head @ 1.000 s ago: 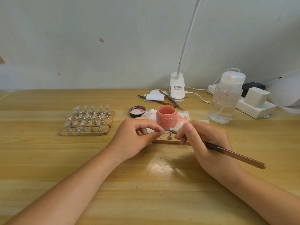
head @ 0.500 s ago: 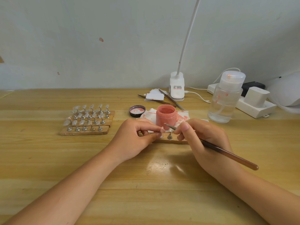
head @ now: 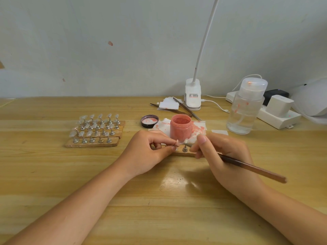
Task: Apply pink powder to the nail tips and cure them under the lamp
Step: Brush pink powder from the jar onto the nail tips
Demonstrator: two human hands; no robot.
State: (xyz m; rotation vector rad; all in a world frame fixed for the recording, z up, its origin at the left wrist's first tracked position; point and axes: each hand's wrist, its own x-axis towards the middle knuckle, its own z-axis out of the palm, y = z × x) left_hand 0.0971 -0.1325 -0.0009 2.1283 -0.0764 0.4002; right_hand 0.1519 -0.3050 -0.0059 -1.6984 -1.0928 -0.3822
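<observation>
lamp (head: 206, 38): head cut off (top edge) | brush (head: 247, 166): tip hidden behind right hand (head: 228, 156)

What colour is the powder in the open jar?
Salmon pink, seen in the head view inside the jar.

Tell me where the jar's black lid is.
The black lid lies upturned on the table, just left of the open pink powder jar, right of the nail tip racks.

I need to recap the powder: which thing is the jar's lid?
Start at the white clip lamp by the wall. In front of it stands the open pink jar. The lid lies just left of the jar: a small dark ring, pink inside, flat on the table.
</observation>
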